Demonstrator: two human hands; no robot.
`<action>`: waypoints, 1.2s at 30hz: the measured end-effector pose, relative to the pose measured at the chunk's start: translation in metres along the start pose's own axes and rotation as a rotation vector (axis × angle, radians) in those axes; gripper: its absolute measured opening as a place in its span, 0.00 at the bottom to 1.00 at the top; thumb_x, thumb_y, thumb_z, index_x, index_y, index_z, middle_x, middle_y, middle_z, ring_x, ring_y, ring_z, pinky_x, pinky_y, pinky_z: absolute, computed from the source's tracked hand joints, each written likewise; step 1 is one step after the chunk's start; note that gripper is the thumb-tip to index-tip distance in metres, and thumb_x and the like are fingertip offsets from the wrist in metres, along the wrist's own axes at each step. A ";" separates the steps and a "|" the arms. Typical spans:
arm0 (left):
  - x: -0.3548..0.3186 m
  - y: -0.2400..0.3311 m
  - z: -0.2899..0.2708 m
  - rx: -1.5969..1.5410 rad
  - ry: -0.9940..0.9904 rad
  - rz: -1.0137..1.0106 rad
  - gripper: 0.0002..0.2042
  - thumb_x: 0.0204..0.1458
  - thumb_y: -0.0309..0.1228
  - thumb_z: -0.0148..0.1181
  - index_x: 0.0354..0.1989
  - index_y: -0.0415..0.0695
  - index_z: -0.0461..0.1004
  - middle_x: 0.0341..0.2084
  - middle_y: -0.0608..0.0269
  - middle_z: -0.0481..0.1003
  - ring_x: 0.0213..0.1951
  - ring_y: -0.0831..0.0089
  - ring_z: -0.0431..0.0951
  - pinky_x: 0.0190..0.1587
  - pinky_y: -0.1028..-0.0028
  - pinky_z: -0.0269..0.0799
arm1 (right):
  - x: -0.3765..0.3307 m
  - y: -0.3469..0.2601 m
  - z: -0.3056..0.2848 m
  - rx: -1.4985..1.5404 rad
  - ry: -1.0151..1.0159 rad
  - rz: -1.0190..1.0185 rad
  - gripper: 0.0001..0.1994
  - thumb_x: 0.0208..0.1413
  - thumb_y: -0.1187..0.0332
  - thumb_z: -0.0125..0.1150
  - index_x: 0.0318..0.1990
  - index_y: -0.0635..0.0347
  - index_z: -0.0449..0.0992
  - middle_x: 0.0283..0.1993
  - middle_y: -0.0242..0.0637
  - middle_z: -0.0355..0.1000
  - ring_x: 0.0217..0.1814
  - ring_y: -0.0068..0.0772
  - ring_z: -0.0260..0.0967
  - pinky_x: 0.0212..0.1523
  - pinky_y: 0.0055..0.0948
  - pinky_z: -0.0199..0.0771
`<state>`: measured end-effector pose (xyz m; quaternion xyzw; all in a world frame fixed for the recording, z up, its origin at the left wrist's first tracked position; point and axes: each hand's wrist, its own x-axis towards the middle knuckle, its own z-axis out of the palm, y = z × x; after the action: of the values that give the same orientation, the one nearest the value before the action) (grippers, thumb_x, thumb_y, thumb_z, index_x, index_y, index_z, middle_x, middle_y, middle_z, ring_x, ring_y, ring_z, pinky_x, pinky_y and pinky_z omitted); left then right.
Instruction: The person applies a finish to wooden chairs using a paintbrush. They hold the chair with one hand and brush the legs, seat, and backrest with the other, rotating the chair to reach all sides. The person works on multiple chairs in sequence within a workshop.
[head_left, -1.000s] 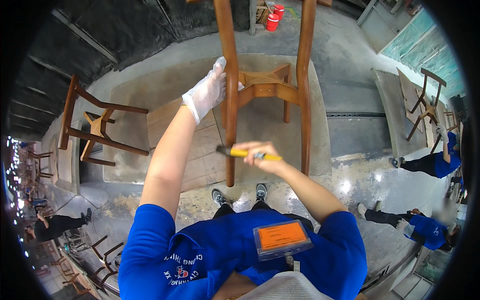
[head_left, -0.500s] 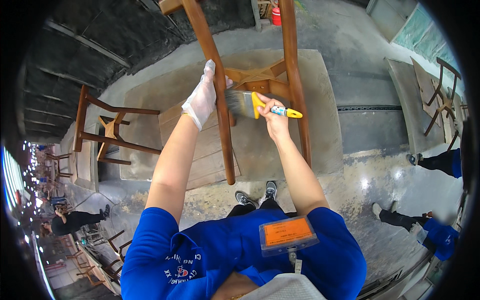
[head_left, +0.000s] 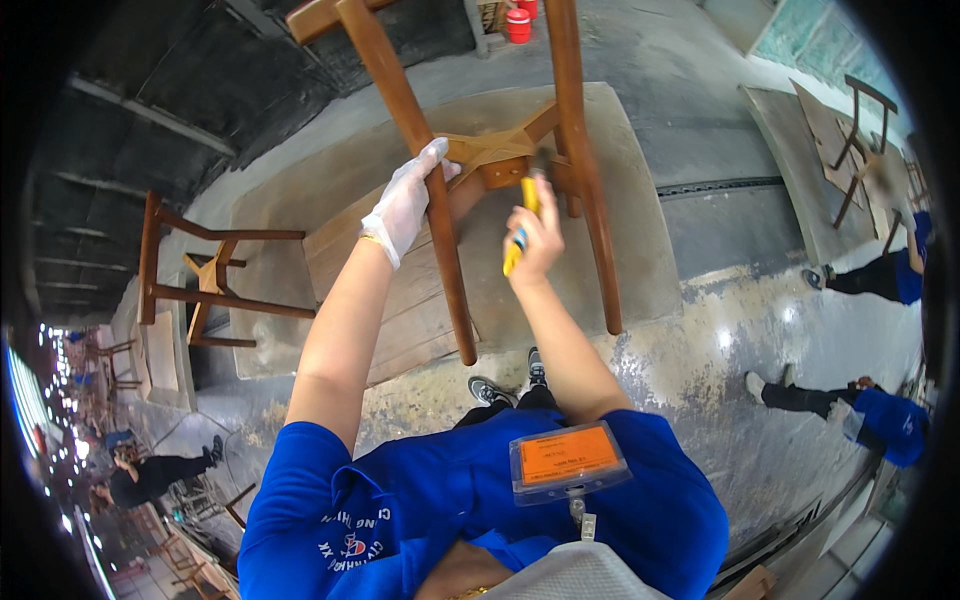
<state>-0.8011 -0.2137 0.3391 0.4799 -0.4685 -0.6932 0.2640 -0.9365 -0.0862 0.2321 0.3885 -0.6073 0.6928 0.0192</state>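
A brown wooden chair frame (head_left: 592, 220) without a seat stands in front of me, its crossed lighter-wood braces (head_left: 490, 148) showing between the legs. My left hand (head_left: 403, 207), in a thin white glove, is closed around the chair's left leg near the braces. Bare, my right hand (head_left: 537, 240) grips a paintbrush (head_left: 530, 196) with a yellow handle. The brush points away from me toward the braces and the right leg; its bristles are blurred, and I cannot tell whether they touch the wood.
Beneath the chair lies a wide grey-brown board (head_left: 640, 240). Another chair frame (head_left: 215, 275) stands to the left, and one more (head_left: 865, 150) at the far right. People in blue shirts (head_left: 892, 425) are on the right. Red buckets (head_left: 518, 25) sit at the far end.
My right hand has moved the brush off the left leg and turned it from pointing left to pointing away from me. My left hand stays on the leg.
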 end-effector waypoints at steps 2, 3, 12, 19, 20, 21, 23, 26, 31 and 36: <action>0.001 -0.008 0.002 -0.048 0.002 0.022 0.33 0.64 0.56 0.63 0.65 0.40 0.73 0.57 0.58 0.75 0.63 0.65 0.71 0.71 0.66 0.61 | -0.001 -0.004 0.023 0.186 -0.173 0.177 0.10 0.49 0.87 0.66 0.24 0.63 0.73 0.68 0.53 0.75 0.70 0.53 0.74 0.65 0.38 0.76; 0.003 -0.011 0.002 -0.067 -0.006 0.044 0.31 0.64 0.54 0.63 0.64 0.40 0.74 0.54 0.60 0.76 0.60 0.66 0.72 0.69 0.67 0.62 | 0.000 -0.004 0.026 0.125 -0.329 0.193 0.11 0.50 0.87 0.66 0.25 0.63 0.73 0.68 0.52 0.76 0.69 0.50 0.75 0.65 0.37 0.76; -0.010 -0.029 0.011 0.134 -0.033 0.275 0.18 0.61 0.37 0.68 0.54 0.38 0.85 0.54 0.61 0.83 0.60 0.70 0.76 0.67 0.70 0.65 | -0.014 0.065 -0.153 1.122 0.280 0.584 0.14 0.61 0.87 0.60 0.34 0.52 0.68 0.78 0.56 0.63 0.77 0.53 0.63 0.76 0.49 0.61; -0.060 -0.066 0.054 0.060 0.100 0.230 0.16 0.62 0.34 0.67 0.49 0.32 0.84 0.40 0.63 0.83 0.42 0.75 0.80 0.48 0.70 0.75 | -0.202 0.147 -0.351 0.233 1.066 1.179 0.10 0.60 0.82 0.65 0.44 0.55 0.74 0.44 0.35 0.78 0.44 0.31 0.78 0.45 0.33 0.80; -0.065 -0.079 0.058 0.106 0.151 0.279 0.15 0.63 0.34 0.67 0.46 0.31 0.83 0.37 0.64 0.82 0.39 0.75 0.77 0.48 0.70 0.74 | -0.226 0.153 -0.378 0.122 1.263 1.232 0.09 0.59 0.79 0.69 0.44 0.57 0.78 0.41 0.35 0.78 0.39 0.30 0.78 0.40 0.35 0.81; -0.071 -0.096 0.060 0.146 0.191 0.345 0.15 0.63 0.35 0.66 0.43 0.31 0.82 0.34 0.65 0.80 0.37 0.76 0.75 0.47 0.71 0.73 | -0.247 0.155 -0.404 0.007 1.257 1.242 0.08 0.59 0.76 0.70 0.44 0.60 0.79 0.40 0.37 0.79 0.38 0.31 0.79 0.39 0.37 0.81; -0.080 -0.130 0.059 0.317 0.189 0.380 0.14 0.65 0.34 0.66 0.39 0.31 0.78 0.31 0.67 0.77 0.34 0.76 0.70 0.49 0.71 0.72 | -0.281 0.154 -0.446 -0.309 1.154 1.262 0.10 0.59 0.71 0.71 0.44 0.65 0.82 0.39 0.43 0.81 0.37 0.33 0.81 0.38 0.39 0.82; -0.099 -0.197 0.073 0.065 0.177 0.406 0.10 0.65 0.30 0.66 0.43 0.33 0.77 0.38 0.63 0.78 0.40 0.73 0.73 0.56 0.68 0.72 | -0.306 0.138 -0.482 -0.674 0.909 1.310 0.13 0.57 0.67 0.72 0.44 0.67 0.82 0.39 0.48 0.84 0.38 0.37 0.84 0.41 0.40 0.83; -0.104 -0.267 0.067 0.355 0.061 0.440 0.11 0.66 0.26 0.63 0.53 0.36 0.81 0.49 0.58 0.82 0.64 0.62 0.77 0.72 0.61 0.64 | -0.304 0.097 -0.494 -0.639 0.765 1.322 0.11 0.54 0.67 0.73 0.41 0.64 0.85 0.33 0.44 0.84 0.36 0.41 0.85 0.43 0.41 0.82; -0.017 -0.300 0.054 1.154 0.022 1.027 0.10 0.62 0.39 0.66 0.45 0.48 0.82 0.35 0.58 0.79 0.44 0.57 0.79 0.54 0.57 0.73 | -0.289 0.100 -0.489 -0.699 0.683 1.249 0.05 0.53 0.71 0.72 0.33 0.64 0.83 0.29 0.42 0.83 0.34 0.35 0.83 0.38 0.39 0.81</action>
<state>-0.8188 -0.0522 0.0806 0.2708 -0.9169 -0.1249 0.2651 -1.0369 0.4350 0.0068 -0.2868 -0.8557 0.4255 -0.0670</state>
